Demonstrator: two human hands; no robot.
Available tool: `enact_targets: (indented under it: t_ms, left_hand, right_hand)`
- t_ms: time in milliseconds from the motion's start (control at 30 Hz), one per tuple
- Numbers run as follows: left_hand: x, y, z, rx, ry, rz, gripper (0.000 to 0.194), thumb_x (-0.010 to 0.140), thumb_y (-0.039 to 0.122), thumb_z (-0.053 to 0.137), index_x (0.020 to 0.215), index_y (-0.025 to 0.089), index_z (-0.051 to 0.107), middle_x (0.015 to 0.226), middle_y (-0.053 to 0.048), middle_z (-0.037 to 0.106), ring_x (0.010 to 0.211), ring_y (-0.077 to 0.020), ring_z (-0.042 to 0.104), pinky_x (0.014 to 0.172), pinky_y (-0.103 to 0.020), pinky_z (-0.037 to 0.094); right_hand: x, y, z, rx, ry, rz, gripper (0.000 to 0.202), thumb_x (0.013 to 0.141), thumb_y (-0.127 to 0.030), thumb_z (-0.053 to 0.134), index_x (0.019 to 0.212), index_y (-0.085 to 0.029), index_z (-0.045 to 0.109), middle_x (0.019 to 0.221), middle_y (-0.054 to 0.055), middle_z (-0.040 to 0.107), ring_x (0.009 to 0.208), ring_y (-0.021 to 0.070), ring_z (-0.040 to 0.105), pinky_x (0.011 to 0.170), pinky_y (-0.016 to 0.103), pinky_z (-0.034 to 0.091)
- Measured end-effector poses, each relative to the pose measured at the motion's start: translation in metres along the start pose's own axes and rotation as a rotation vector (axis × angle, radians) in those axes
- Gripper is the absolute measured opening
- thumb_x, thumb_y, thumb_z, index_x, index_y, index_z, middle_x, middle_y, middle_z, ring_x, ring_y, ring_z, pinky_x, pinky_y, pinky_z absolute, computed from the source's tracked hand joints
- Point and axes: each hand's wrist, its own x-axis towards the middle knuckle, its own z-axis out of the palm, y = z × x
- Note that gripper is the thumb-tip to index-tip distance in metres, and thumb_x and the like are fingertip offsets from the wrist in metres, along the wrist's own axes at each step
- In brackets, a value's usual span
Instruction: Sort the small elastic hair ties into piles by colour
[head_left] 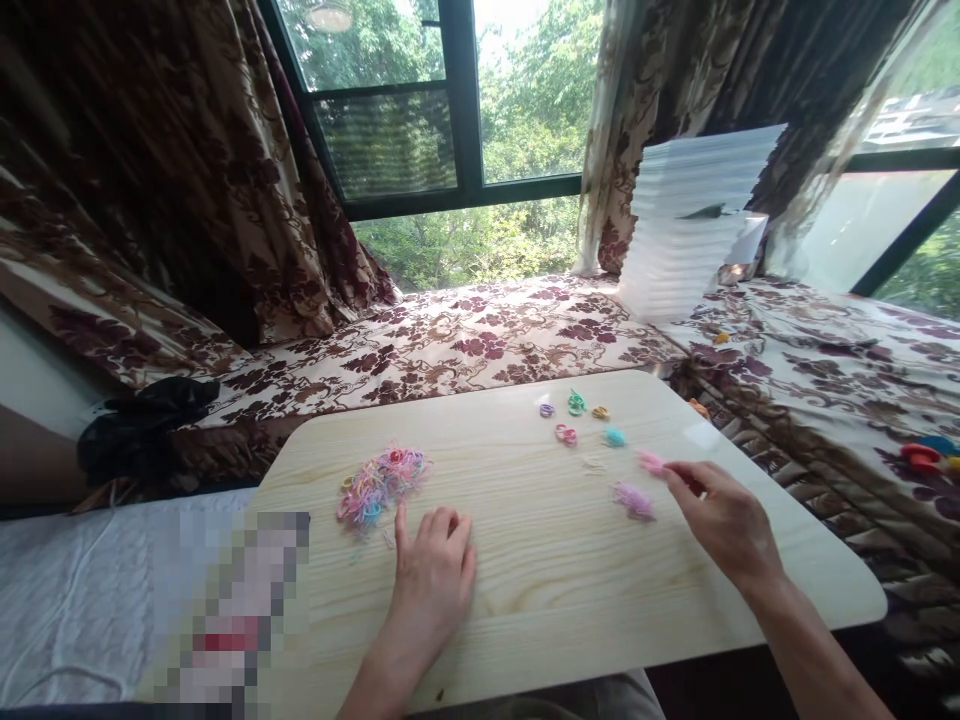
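Spanning the foreground: pale table [540,540], read as clock face. Left hand [435,560] at 9, palm down, fingers slightly apart, nothing visibly held. Right hand [724,515] at 3, thumb and finger narrow. Mixed pile [379,485] at 10, likely kept by left hand for reach. Lilac cluster [634,500] at 2. Pink strands [650,462] at 2, by right fingertips; gripped or just touched, can't tell. Green cluster [576,402] at 12, teal cluster [615,438] at 1, probably spaced so colours don't mix.
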Motion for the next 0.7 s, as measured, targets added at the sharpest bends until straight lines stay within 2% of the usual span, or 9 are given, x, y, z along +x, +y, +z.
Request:
enact_targets:
  t_ms: [167,267,500,700]
  left_hand:
    - [0.002,0.002,-0.005,0.048,-0.034,0.004,0.029,0.089,0.012,0.048,0.107,0.022,0.068,0.108,-0.006,0.067,0.104,-0.0224,0.062,0.118,-0.066,0.015]
    - [0.002,0.003,-0.008,0.056,-0.055,0.003,0.028,0.09,0.013,0.048,0.107,0.022,0.068,0.109,-0.006,0.067,0.105,-0.0223,0.062,0.118,-0.066,0.014]
    - [0.001,0.006,-0.011,0.053,-0.077,-0.016,0.029,0.091,0.014,0.046,0.11,0.022,0.066,0.113,-0.007,0.066,0.11,-0.0215,0.06,0.12,-0.063,0.009]
    - [0.0,0.007,-0.011,0.037,-0.032,0.0,0.031,0.09,0.013,0.045,0.111,0.022,0.066,0.108,-0.006,0.067,0.106,-0.0215,0.06,0.119,-0.061,0.015]
  right_hand:
    - [-0.026,-0.008,0.005,0.067,0.057,-0.043,0.04,0.089,-0.052,0.047,0.083,-0.02,0.071,0.075,0.005,0.066,0.06,0.0162,0.059,0.059,0.029,0.048]
    - [-0.033,-0.01,0.008,0.092,0.078,-0.053,0.041,0.09,-0.052,0.046,0.085,-0.019,0.07,0.077,0.005,0.066,0.06,0.0159,0.058,0.061,0.029,0.049]
    - [-0.032,-0.008,0.012,0.118,0.004,-0.046,0.032,0.086,-0.048,0.051,0.08,-0.022,0.07,0.079,0.004,0.069,0.061,0.0157,0.061,0.061,0.029,0.049]
    - [-0.031,-0.008,0.01,0.102,-0.064,-0.026,0.029,0.084,-0.046,0.052,0.08,-0.024,0.07,0.083,0.003,0.071,0.064,0.0167,0.064,0.06,0.029,0.049]
